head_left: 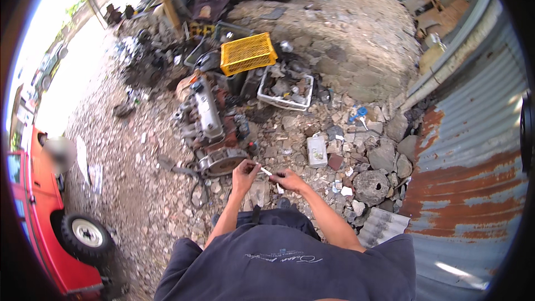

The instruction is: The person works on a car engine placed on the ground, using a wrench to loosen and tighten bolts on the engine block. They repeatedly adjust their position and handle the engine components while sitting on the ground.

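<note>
My left hand (pixel 244 177) and my right hand (pixel 288 179) are close together in front of my body, just over the rubble. Between them is a short, thin white stick (pixel 266 171), which looks like a cigarette. Each hand is closed in a pinch at one end of it. Beyond my left hand an engine (pixel 210 116) lies on the stones, its round bell-shaped end toward me. A small clear plastic box (pixel 317 151) rests on the ground past my right hand.
Behind the engine stand a yellow plastic crate (pixel 248 54) and a white bin (pixel 285 102) filled with scrap. Rusty corrugated sheet (pixel 451 189) and large stones (pixel 372 187) border the right. A red vehicle (pixel 44 217) is at the left, a person beside it.
</note>
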